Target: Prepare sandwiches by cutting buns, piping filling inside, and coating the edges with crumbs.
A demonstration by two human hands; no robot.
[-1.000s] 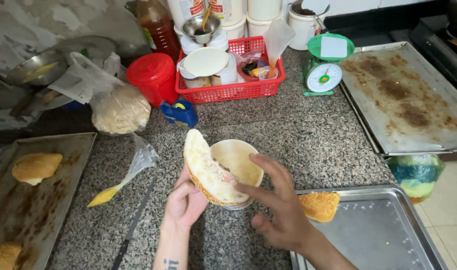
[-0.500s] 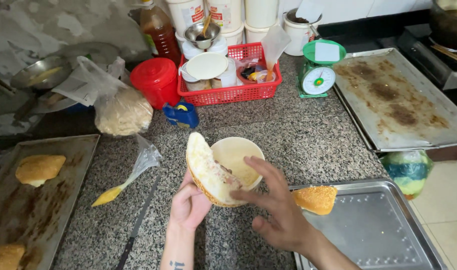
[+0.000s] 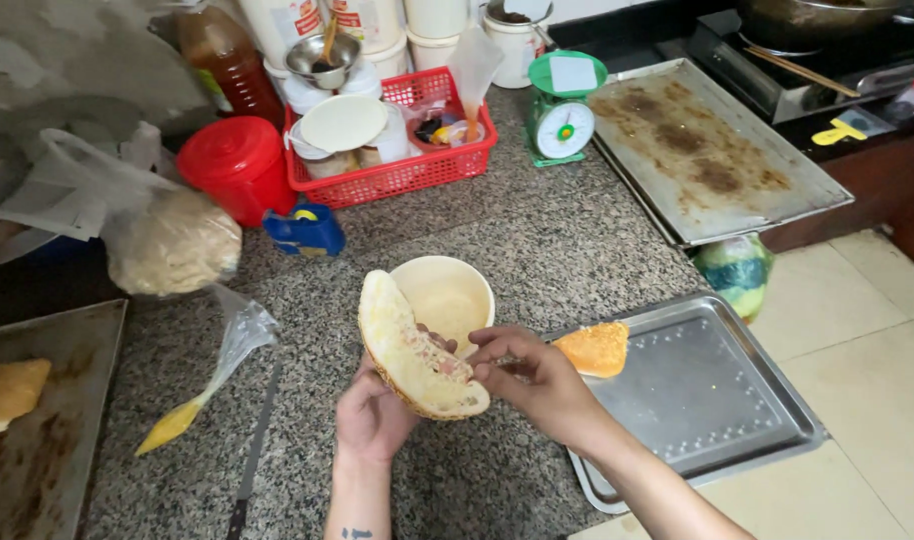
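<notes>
On a speckled granite counter (image 3: 537, 250), seen from the head camera, a person holds a split bread roll (image 3: 412, 355) open at centre frame. The left hand (image 3: 375, 418) cradles the roll from below, fingers closed around its crust, while the right hand (image 3: 537, 380) comes in from 4 o'clock, its fingertips (image 3: 482, 368) pinched against the roll's cut edge. Whether anything sits between those fingertips cannot be told. Just behind the roll, at 12 o'clock from it, stands a cream bowl (image 3: 447, 295), touching or nearly touching the bread. At 3 o'clock from the hands, an orange-crusted piece (image 3: 592, 348) lies on the near corner of a steel tray (image 3: 717, 400). At 9 o'clock, a clear piping bag with yellow filling (image 3: 212, 375) rests on the counter beside a knife (image 3: 252, 460). Farther out at 10 o'clock sit a bagged lump of dough (image 3: 172, 240) and a red lidded tub (image 3: 239, 170). At 12 o'clock a red basket (image 3: 407, 170) holds containers, with a green kitchen scale (image 3: 565, 110) at 1 o'clock and a stained baking sheet (image 3: 707, 150) at 2 o'clock.
</notes>
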